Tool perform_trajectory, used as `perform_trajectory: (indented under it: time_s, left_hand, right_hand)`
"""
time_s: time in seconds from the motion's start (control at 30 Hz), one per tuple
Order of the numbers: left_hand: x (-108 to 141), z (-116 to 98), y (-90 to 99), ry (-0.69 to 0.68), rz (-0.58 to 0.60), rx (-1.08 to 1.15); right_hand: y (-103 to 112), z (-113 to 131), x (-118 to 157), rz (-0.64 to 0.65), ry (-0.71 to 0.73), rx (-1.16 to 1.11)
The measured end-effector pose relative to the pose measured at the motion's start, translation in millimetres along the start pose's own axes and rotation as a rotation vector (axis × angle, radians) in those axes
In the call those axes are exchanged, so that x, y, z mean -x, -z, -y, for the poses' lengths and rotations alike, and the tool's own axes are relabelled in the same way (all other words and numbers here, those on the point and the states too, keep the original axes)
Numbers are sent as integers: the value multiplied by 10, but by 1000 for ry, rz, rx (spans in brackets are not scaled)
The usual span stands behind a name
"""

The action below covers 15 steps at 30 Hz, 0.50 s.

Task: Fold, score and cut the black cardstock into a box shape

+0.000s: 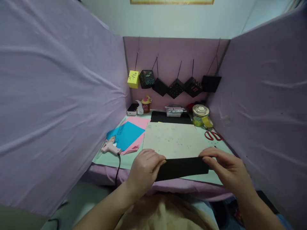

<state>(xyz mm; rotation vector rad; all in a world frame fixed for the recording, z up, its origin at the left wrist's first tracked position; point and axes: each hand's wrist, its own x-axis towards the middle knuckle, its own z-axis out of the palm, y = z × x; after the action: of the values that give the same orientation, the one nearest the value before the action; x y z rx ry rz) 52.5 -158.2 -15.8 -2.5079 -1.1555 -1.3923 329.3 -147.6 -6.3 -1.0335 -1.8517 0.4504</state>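
A strip of black paper [183, 167] stretches between my two hands, held above the table's front edge. My left hand [147, 167] pinches its left end between thumb and curled fingers. At the upper right end, my right hand [225, 164] grips the paper with thumb and forefinger. Just beyond the strip lies a pale work board [170, 139] with small dark specks on it. The fingertips of my left hand are partly hidden behind the hand itself.
Left on the table are a hot glue gun [110, 147] with its cord, blue paper [127, 135] and pink paper [137, 121]. Red-handled scissors [213, 136] and tape rolls [206, 122] lie right. Behind are a pen box [174, 111] and hanging black boxes [193, 87]. Lilac cloth encloses both sides.
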Motion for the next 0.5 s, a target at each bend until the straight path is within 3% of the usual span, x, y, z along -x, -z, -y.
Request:
perform_trajectory:
  time_s: [0.1,0.23,0.5]
  left_hand:
    - [31,-22,-26,72,73,53]
    - [-21,-151,-27,146,167,99]
    - [-224,-514,-164,-47,156,164]
  right_hand:
    - [-50,56,2,-27,29,-16]
    - [-76,170,-4,27,106,28]
    - [-171,467,76,105,292,72]
